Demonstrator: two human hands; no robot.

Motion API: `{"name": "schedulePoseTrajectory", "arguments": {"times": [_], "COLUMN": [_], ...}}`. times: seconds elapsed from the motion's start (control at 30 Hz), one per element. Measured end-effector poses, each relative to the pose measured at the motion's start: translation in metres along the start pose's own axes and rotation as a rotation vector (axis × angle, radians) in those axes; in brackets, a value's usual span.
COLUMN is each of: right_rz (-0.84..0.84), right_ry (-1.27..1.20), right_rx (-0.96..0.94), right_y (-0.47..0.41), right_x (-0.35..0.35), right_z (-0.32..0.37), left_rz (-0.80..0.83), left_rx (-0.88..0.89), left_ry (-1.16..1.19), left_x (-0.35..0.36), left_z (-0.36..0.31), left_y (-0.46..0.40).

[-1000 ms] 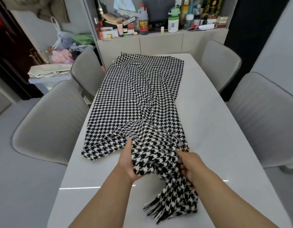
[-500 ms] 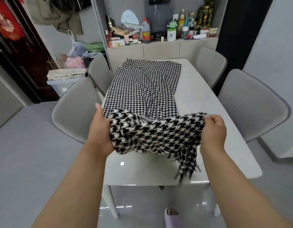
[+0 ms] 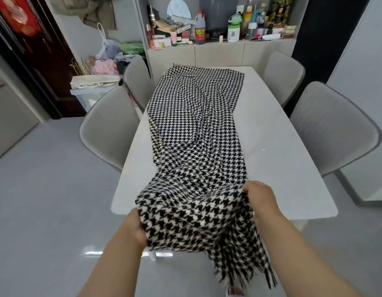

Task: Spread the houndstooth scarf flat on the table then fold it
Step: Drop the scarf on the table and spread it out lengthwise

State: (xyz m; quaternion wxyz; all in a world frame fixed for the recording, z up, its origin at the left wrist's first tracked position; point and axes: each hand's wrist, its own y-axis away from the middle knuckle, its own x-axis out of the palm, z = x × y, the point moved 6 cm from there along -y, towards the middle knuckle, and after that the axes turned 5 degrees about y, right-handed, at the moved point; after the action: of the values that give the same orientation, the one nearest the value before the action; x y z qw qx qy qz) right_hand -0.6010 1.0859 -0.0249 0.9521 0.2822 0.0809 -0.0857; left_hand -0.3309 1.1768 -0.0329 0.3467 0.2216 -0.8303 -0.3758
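Observation:
The black-and-white houndstooth scarf (image 3: 196, 125) runs lengthwise down the white table (image 3: 278, 151), its far end at the table's back edge. Its near end is lifted off the table's front edge and stretched between my hands. My left hand (image 3: 134, 227) grips the near left edge, fingers tucked under the cloth. My right hand (image 3: 259, 196) grips the near right edge. A fringed corner (image 3: 245, 273) hangs down below my right hand, past the table front. Wrinkles run along the scarf's middle.
Four grey chairs flank the table, two on the left (image 3: 108, 129) and two on the right (image 3: 331, 125). A cluttered sideboard (image 3: 220, 37) with bottles stands behind. A box with bags (image 3: 93, 86) sits at the back left. A pink slipper (image 3: 234, 291) shows on the grey floor.
My hands have pulled the near end of the scarf toward me and lowered it, drawing the cloth longer over the table's front edge. The view has stepped back from the table.

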Motion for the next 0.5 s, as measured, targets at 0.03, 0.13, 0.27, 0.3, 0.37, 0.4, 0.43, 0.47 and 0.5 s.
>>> {"name": "schedulePoseTrajectory", "arguments": {"times": [0.03,0.13,0.27,0.3,0.37,0.4,0.43,0.47,0.5], "right_rz": [0.045,0.169,0.326,0.336,0.332,0.332,0.326,0.337,0.36], "right_ry": [-0.015,-0.127,-0.083,-0.089,-0.108,-0.118,-0.132,-0.151,-0.166], "right_rx": [0.071,0.27,0.38,0.38,0.355,0.334,0.318,0.301,0.292], "right_y": [-0.003,-0.006,-0.003,-0.002,-0.009,-0.011,-0.015,-0.016,-0.017], "right_x": [0.008,0.027,0.047,0.05,0.056,0.057,0.059,0.061,0.063], "right_z": [-0.013,-0.046,-0.07,-0.071,-0.07,-0.067,-0.066,-0.063,-0.062], "left_rz": [-0.021,-0.028,-0.069,-0.053,0.036,0.056,0.041,0.011,-0.029], "left_rx": [-0.07,-0.175,-0.184,-0.155,-0.097,-0.045,0.03,0.119,0.196], "left_ry": [-0.005,-0.027,-0.1,-0.085,-0.051,-0.046,-0.056,-0.098,-0.187], "left_x": [-0.003,-0.016,0.016,0.03,0.058,0.068,0.076,0.08,0.082], "left_z": [0.016,0.05,0.064,0.064,0.061,0.057,0.05,0.043,0.039], "left_y": [-0.011,-0.058,-0.044,-0.041,-0.032,-0.033,-0.031,-0.031,-0.034]}}
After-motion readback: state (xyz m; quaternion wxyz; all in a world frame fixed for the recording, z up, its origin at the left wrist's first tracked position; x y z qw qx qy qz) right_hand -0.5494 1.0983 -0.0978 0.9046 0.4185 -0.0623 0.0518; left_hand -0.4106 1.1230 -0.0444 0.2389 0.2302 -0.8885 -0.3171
